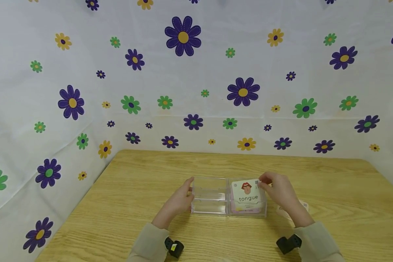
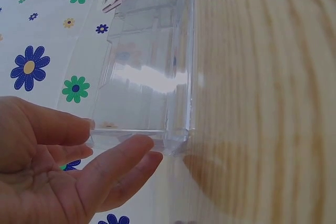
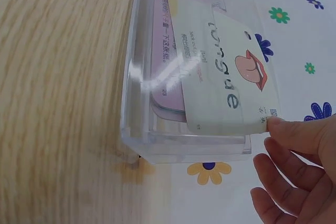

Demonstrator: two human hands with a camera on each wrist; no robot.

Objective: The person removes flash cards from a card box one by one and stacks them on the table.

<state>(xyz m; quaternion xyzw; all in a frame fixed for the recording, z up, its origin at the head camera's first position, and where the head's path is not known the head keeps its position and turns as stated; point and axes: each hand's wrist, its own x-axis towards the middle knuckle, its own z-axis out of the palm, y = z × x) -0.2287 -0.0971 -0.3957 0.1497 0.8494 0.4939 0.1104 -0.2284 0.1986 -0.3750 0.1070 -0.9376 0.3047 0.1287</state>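
A clear plastic box (image 1: 210, 207) with two side-by-side compartments stands on the wooden table. At its left end, my left hand (image 1: 182, 198) rests its fingertips against the outer wall; the left wrist view shows that hand (image 2: 68, 177) with fingers spread along the end. The "tongue" card (image 1: 247, 191), with a picture of a mouth, leans in the right compartment in front of pinkish cards (image 3: 167, 51). Thumb and finger of my right hand (image 1: 280, 187) pinch its upper right corner. In the right wrist view, the other fingers of this hand (image 3: 299, 166) curl loosely below the card.
Another card (image 1: 304, 206) lies on the table (image 1: 144, 171) to the right, partly hidden by my right forearm. The left compartment shows bare clear walls. Behind the table hangs a white cloth (image 1: 213, 69) with printed flowers.
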